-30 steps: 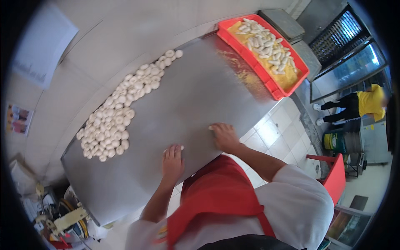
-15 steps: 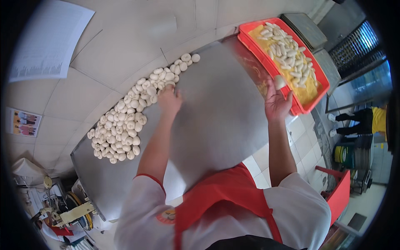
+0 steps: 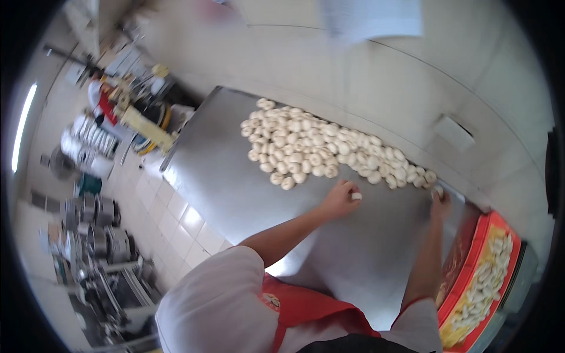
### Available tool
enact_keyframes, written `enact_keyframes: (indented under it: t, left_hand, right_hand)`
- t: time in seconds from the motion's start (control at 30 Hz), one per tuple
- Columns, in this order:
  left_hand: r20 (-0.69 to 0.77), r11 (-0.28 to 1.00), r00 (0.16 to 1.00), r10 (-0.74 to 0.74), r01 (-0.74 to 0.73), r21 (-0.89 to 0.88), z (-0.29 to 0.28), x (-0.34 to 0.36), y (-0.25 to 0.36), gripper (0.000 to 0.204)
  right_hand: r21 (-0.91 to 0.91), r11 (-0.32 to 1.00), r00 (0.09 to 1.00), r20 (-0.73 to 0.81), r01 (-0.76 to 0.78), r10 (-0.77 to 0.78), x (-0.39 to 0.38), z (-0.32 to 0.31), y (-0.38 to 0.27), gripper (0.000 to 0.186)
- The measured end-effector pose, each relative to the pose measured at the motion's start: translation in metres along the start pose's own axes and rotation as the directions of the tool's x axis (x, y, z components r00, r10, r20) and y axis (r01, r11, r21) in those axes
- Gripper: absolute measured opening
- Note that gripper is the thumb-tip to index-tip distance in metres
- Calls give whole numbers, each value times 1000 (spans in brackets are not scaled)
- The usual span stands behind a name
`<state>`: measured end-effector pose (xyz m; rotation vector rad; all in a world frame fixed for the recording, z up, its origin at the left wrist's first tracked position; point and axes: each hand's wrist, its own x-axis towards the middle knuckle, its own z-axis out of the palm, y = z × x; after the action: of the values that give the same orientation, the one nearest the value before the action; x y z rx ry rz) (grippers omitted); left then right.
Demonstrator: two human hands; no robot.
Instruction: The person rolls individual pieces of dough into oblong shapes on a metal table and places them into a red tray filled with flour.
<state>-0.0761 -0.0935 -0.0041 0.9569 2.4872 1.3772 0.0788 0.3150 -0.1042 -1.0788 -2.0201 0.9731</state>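
A heap of round white dough balls point(image 3: 306, 144) lies along the wall side of the metal table. My left hand point(image 3: 340, 200) is closed round a dough ball point(image 3: 356, 196), just on my side of the heap. At the heap's right end, my right hand point(image 3: 441, 207) has its fingers pinched on another dough ball point(image 3: 437, 190); it is slightly blurred. A red tray point(image 3: 469, 283) at the lower right holds a yellow layer under many longish white dough pieces point(image 3: 487, 282).
The grey metal table point(image 3: 235, 176) runs along a pale tiled wall point(image 3: 482, 53). Left of it stands a machine with a yellowish arm point(image 3: 147, 130). Metal pots point(image 3: 106, 241) stand on the far left. A person in a red apron point(image 3: 105, 106) is beyond the machine.
The view has swung left. My right hand has moved from the red tray to the heap's right end. My left hand has come off the heap with a dough ball.
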Motion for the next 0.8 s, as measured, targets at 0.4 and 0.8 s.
enact_keyframes:
  t: [0.4, 0.8]
  left_hand:
    - [516, 886, 790, 331, -448, 118, -126, -297, -157, 44]
    - [513, 812, 771, 379, -543, 216, -34, -105, -69, 91]
  right_hand:
    - [-319, 909, 869, 488, 269, -85, -480, -132, -18, 56]
    - [-811, 488, 915, 399, 322, 58, -258, -1, -111, 97]
